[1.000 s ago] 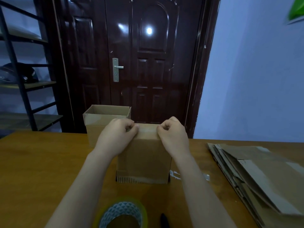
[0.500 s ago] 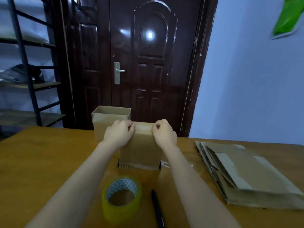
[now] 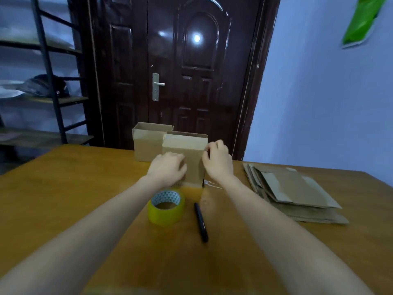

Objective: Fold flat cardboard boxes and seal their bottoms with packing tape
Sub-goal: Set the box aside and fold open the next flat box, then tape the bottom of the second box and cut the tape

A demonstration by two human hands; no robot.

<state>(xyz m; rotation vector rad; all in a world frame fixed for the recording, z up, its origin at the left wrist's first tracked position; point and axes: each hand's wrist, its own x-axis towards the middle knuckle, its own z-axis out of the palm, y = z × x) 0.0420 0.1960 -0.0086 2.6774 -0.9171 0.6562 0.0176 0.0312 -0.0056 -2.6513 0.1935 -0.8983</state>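
Taped cardboard box [image 3: 187, 154] stands between both hands: left hand [image 3: 168, 170] curled against its lower left side, right hand [image 3: 218, 159] pinching its upper right edge

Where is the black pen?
In the head view, the slim black pen lies on the wooden table, just right of the yellow tape roll.

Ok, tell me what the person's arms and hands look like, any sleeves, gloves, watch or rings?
Both forearms are bare right to the bottom of the picture, with no sleeve in sight. The left hand and right hand are ungloved. No watch, bracelet or ring shows on the parts in view, though the fingers are slightly blurred.
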